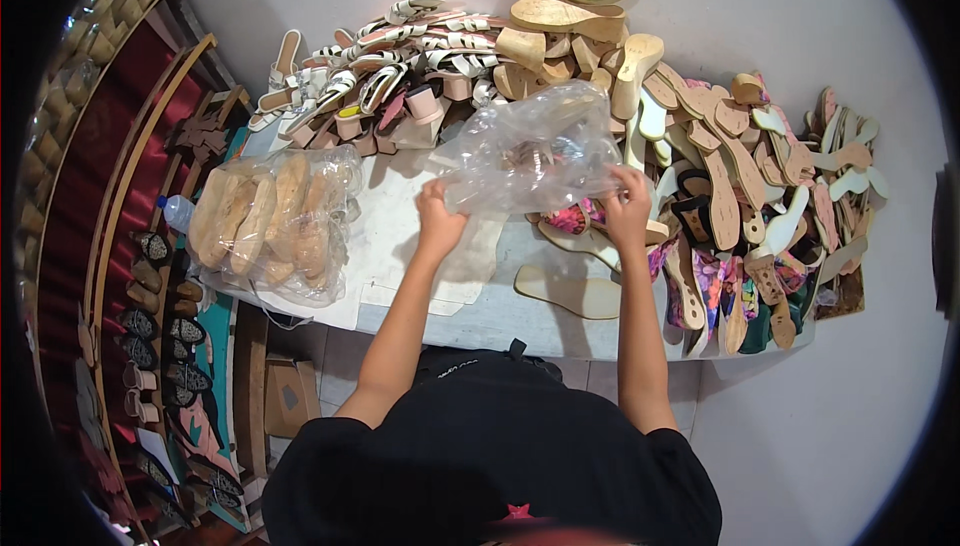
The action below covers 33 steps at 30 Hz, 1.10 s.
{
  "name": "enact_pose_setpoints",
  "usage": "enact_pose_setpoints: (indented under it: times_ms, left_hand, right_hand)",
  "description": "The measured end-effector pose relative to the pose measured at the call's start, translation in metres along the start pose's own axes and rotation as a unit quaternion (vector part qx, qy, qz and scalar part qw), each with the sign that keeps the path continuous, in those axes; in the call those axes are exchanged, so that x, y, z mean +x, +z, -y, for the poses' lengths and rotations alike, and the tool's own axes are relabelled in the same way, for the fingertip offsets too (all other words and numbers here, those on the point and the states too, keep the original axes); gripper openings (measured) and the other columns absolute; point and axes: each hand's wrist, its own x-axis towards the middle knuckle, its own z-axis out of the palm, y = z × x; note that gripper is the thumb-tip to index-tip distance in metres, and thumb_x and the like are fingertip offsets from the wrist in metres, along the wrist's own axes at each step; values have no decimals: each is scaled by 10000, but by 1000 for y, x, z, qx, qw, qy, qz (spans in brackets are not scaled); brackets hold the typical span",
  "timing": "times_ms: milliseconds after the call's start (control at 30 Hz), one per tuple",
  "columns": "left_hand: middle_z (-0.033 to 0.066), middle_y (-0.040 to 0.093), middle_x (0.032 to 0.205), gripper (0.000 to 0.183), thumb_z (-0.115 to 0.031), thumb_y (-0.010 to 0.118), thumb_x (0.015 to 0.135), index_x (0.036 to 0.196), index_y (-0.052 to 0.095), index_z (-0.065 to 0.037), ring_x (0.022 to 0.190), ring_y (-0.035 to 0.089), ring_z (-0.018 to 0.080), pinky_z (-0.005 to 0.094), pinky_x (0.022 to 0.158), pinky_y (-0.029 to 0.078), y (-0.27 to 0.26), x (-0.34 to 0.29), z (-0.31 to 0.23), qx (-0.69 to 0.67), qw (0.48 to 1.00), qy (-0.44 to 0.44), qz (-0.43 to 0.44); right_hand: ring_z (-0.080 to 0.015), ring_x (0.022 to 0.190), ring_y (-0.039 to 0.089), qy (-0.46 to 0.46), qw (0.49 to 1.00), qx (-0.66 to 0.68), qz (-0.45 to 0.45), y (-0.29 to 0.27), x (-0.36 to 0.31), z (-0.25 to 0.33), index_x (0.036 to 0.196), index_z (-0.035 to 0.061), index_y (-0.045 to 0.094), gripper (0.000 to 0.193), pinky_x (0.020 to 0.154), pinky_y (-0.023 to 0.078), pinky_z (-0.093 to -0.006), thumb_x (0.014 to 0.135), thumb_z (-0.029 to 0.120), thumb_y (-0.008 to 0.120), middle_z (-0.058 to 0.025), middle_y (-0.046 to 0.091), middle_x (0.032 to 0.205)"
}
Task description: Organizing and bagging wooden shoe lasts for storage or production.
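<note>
Both my hands stretch a clear plastic bag (535, 151) above the table. My left hand (439, 216) is closed on the bag's near left corner, and my right hand (628, 204) pinches its right edge. Through the film, things behind it show only dimly, so I cannot tell whether anything lies inside. Below my right hand a pale shoe sole (568, 291) lies flat on the table. To the left of my left hand stands another clear bag filled with wooden shoe soles (285, 216).
White strappy sandals (385, 61) are heaped at the back left. Wooden shoe lasts (570, 16) pile up against the wall. Loose soles and floral uppers (720, 186) cover the table's right side. A shelf of shoes (165, 336) runs along the left, beside a bottle (177, 212).
</note>
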Motion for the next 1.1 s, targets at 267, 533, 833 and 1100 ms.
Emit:
enact_pose_setpoints:
  times_ms: [267, 533, 833, 1100]
  left_hand:
    - [200, 547, 1002, 252, -64, 547, 736, 960, 574, 49, 967, 501, 357, 366, 851, 402, -49, 17, 11, -27, 997, 7, -66]
    - [101, 579, 941, 197, -14, 530, 712, 865, 639, -73, 904, 527, 300, 364, 817, 407, -100, 15, 16, 38, 991, 86, -97]
    - [96, 448, 1166, 629, -239, 721, 636, 1189, 447, -117, 1119, 378, 267, 452, 898, 302, -152, 41, 57, 313, 934, -90, -144]
    - [92, 492, 1082, 595, -265, 732, 625, 1122, 465, -79, 1059, 447, 265, 457, 846, 314, -151, 64, 91, 373, 914, -135, -82]
  right_hand:
    - [-294, 846, 521, 3, 989, 22, 146, 45, -69, 24, 898, 71, 636, 199, 759, 412, -369, 729, 169, 595, -116, 555, 853]
    - [-279, 853, 614, 11, 815, -68, 576, 67, -124, 7, 1049, 33, 607, 428, 737, 485, -335, 702, 271, 688, -178, 612, 967]
    - [-158, 562, 584, 65, 935, 143, 316, 88, -5, 149, 779, -27, 603, 216, 529, 436, -279, 800, 187, 580, -90, 582, 606]
    - [-292, 896, 592, -10, 877, 143, 459, 272, -18, 138, 993, -19, 597, 281, 771, 477, -351, 777, 157, 559, -195, 603, 986]
